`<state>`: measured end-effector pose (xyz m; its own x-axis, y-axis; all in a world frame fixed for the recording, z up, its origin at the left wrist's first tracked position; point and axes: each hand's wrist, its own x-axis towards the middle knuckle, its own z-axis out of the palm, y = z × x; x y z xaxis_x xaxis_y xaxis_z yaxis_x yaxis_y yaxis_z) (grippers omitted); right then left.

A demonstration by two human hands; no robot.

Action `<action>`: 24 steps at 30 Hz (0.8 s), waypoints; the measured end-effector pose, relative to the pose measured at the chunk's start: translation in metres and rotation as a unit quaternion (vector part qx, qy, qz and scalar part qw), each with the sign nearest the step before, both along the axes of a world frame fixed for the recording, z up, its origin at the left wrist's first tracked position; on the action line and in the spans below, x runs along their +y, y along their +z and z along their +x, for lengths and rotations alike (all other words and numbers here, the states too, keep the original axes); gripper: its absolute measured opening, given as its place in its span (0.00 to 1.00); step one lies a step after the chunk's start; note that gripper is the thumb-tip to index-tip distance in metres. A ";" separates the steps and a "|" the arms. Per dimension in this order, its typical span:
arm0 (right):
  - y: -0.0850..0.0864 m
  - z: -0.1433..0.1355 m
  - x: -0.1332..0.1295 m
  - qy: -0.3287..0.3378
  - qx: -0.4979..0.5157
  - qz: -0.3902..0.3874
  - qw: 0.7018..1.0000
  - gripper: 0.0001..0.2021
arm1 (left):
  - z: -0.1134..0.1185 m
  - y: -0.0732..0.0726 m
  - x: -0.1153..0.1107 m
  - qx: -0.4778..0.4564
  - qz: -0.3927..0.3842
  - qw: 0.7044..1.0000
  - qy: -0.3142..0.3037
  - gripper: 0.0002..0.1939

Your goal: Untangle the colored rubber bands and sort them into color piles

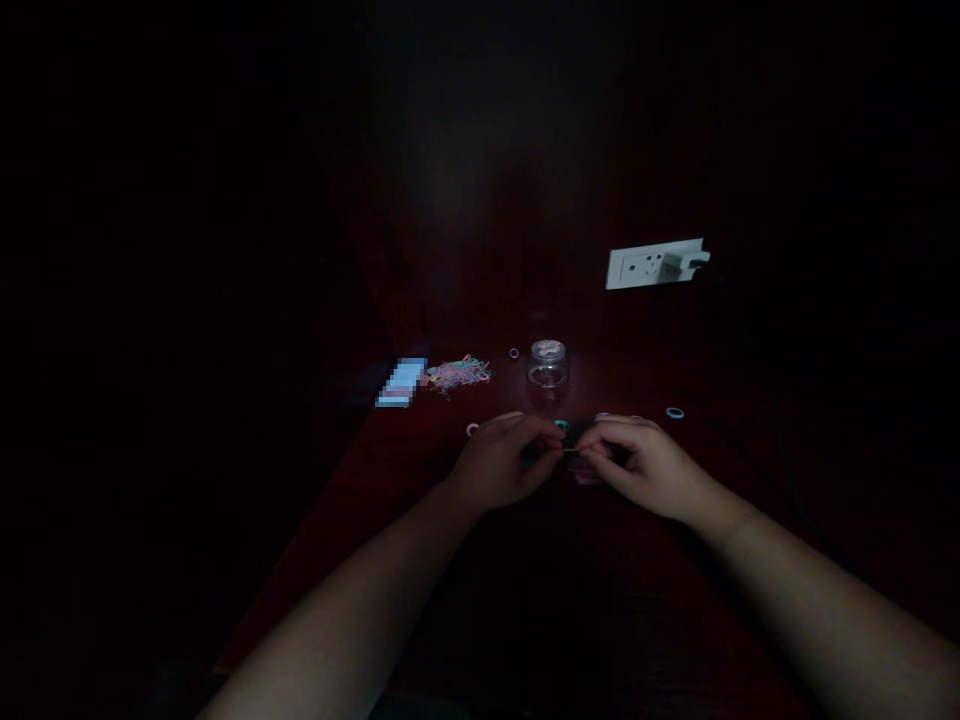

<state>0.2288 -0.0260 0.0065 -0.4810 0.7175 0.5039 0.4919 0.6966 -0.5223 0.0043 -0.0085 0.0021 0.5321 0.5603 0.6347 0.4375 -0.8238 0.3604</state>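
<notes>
A thin, pale elastic band (571, 450) runs taut between my two hands. My left hand (504, 458) pinches its left end between thumb and fingertips. At the other end, the thumb and fingers of my right hand (643, 462) are closed on it. Just behind the fingertips lies a green hair band (562, 425), and a pink one (472, 430) sits beside my left hand. Something pinkish-purple (587, 471) shows under my right fingertips; dim light hides what it is.
A clear jar (547, 374) stands behind my hands. Left of it lie a heap of colourful elastic bands (459, 373) and a lit phone (402, 382). Single bands, one purple (514, 353) and one teal (675, 412), lie apart. A wall socket (654, 264) holds a plug with a dark cable.
</notes>
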 end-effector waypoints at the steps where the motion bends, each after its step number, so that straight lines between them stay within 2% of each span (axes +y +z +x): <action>1: 0.000 0.000 0.000 0.001 -0.001 0.001 1.000 0.07 | 0.000 0.000 0.000 -0.001 0.001 1.000 0.000 0.07; 24: -0.003 0.000 0.003 0.012 0.000 -0.003 1.000 0.08 | 0.000 -0.002 0.001 0.007 -0.006 1.000 -0.026 0.08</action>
<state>0.2286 -0.0227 0.0039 -0.4982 0.7091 0.4991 0.4759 0.7047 -0.5262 0.0041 -0.0079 0.0003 0.5699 0.5388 0.6204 0.4000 -0.8414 0.3634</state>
